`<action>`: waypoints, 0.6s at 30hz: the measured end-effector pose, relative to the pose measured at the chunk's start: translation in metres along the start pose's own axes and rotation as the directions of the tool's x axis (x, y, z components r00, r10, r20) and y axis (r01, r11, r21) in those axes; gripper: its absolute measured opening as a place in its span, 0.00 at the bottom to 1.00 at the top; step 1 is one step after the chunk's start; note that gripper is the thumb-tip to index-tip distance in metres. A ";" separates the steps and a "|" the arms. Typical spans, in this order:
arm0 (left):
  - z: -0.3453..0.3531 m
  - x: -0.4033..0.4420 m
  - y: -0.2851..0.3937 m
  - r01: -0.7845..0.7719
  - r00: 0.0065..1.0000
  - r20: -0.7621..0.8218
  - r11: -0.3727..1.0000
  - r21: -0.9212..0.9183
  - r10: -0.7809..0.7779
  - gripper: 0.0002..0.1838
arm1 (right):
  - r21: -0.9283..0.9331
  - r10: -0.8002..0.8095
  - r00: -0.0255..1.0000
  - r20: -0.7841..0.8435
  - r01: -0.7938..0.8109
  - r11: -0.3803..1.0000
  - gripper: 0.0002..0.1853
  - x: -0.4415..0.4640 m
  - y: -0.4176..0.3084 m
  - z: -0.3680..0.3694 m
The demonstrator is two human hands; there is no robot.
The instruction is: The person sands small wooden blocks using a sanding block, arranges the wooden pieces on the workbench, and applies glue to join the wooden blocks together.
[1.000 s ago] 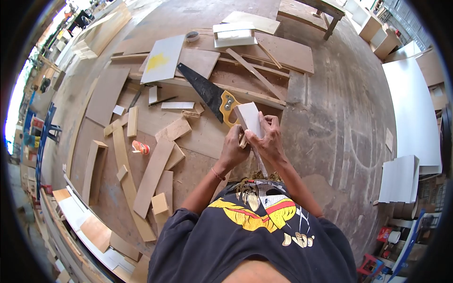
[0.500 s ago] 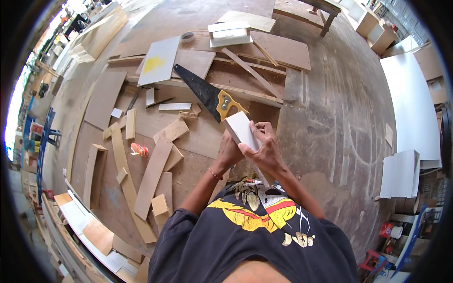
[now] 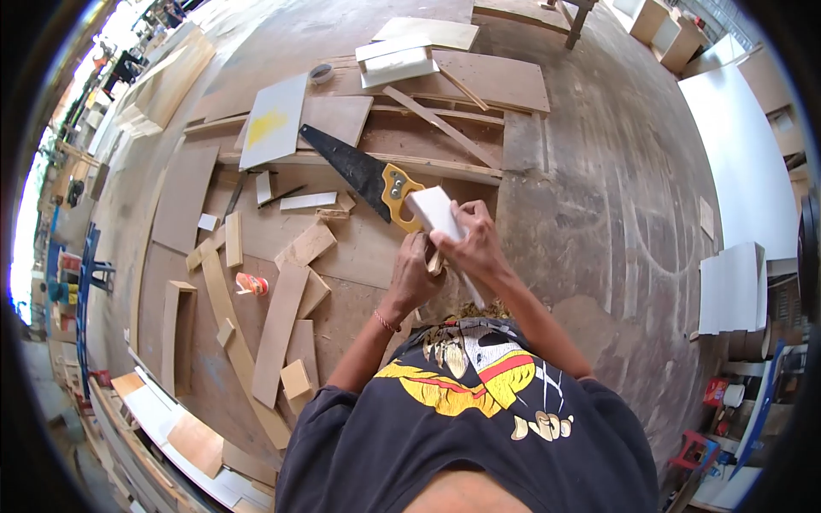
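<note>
A narrow white-faced board (image 3: 434,208) is tilted up in front of my chest. My right hand (image 3: 475,246) grips it along its right edge, thumb across the white face. Just left of and below it, my left hand (image 3: 416,275) is closed, with a small light wooden piece (image 3: 436,262) showing at its fingertips. Part of that piece is hidden by the fingers and the board. Beyond both hands lies a handsaw (image 3: 359,175) with a dark blade and yellow handle, its handle close to the board's upper end.
Wooden offcuts (image 3: 280,333) and an orange-and-white container (image 3: 251,284) lie on the left. Farther off are a yellow-stained white panel (image 3: 272,124), a white-topped block (image 3: 397,60) and a roll of tape (image 3: 321,73). White sheets (image 3: 734,291) stand at the right.
The board has turned, its upper end now facing me more. My left hand has come down from behind it, and a small wooden piece now shows in its fingers. The camera view shifted slightly.
</note>
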State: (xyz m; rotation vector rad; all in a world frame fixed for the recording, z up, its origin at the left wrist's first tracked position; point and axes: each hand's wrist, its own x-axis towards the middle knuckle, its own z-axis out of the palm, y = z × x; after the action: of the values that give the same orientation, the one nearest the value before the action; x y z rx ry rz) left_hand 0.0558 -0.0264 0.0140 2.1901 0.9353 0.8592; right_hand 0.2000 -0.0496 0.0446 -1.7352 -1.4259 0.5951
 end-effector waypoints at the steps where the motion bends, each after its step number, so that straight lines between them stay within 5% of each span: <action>1: 0.000 0.000 0.001 0.036 0.999 0.032 0.999 -0.007 -0.035 0.20 | 0.008 0.022 1.000 0.010 -0.022 1.000 0.40 0.004 0.004 0.000; 4: 0.006 -0.004 -0.007 0.133 0.991 -0.007 0.990 -0.053 -0.134 0.20 | -0.011 -0.048 0.996 0.081 0.050 0.999 0.40 -0.008 -0.008 -0.001; 6: 0.000 -0.001 -0.011 0.034 0.999 0.030 0.983 -0.181 -0.029 0.20 | -0.001 -0.178 0.980 0.095 0.179 0.984 0.41 -0.024 -0.020 0.001; 8: 0.003 -0.003 -0.018 0.094 0.993 0.087 0.983 -0.156 -0.081 0.19 | 0.084 -0.184 0.981 0.059 0.179 0.980 0.39 -0.019 -0.016 0.001; 10: 0.002 -0.001 -0.006 0.002 0.999 -0.036 0.997 0.074 0.000 0.17 | -0.022 -0.048 0.998 0.036 0.049 0.999 0.39 -0.004 -0.001 0.003; 12: 0.000 0.000 0.000 -0.031 0.999 -0.006 0.998 0.061 0.031 0.18 | -0.048 0.004 1.000 0.010 -0.004 0.999 0.39 0.006 0.009 0.003; 14: 0.001 0.000 0.000 -0.019 0.997 -0.067 0.998 0.057 0.022 0.19 | -0.059 -0.054 0.998 -0.008 0.054 0.997 0.39 -0.002 0.005 0.004; 16: -0.005 0.001 -0.008 0.025 0.996 0.085 0.997 -0.080 -0.019 0.22 | 0.000 -0.229 0.972 0.056 0.229 0.973 0.39 -0.021 -0.017 -0.002; 18: -0.009 0.004 -0.005 -0.102 0.995 0.016 0.995 -0.013 0.102 0.24 | -0.002 -0.230 0.971 0.064 0.230 0.973 0.38 -0.026 -0.023 -0.001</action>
State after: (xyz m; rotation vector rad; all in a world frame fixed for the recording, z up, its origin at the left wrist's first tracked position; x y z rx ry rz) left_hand 0.0492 -0.0179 0.0168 2.2474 0.8144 0.8903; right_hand 0.1808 -0.0732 0.0604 -1.5411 -1.6483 0.5213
